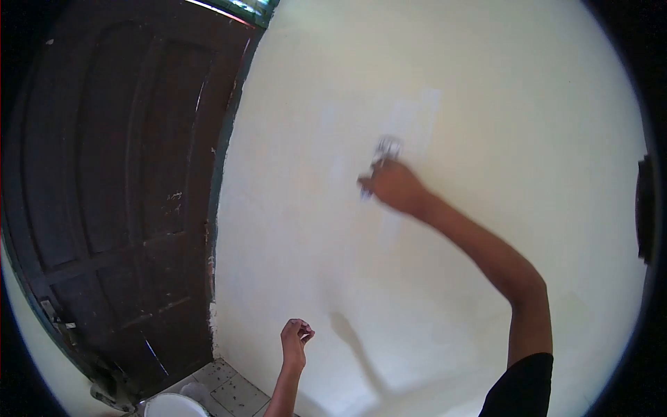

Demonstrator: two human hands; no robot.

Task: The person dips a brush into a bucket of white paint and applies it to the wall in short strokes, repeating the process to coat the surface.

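Note:
My right hand [396, 186] is raised to the cream wall [486, 139], its fingers wrapped round a paintbrush [388, 148]. The brush's pale head points up against the wall and looks smeared by motion. A bluish bit of its handle shows below my fingers. Whitish streaks [420, 115] mark the wall above and around the brush. Lower down, my left hand [297, 337] is held in front of the wall with its fingers curled in toward the thumb. Nothing shows in it.
A dark brown panelled door [111, 174] stands on the left, its frame meeting the wall. At the bottom left, a white bucket [176, 405] is on the tiled floor [236, 396]. A dark object [646, 208] is at the wall's right edge.

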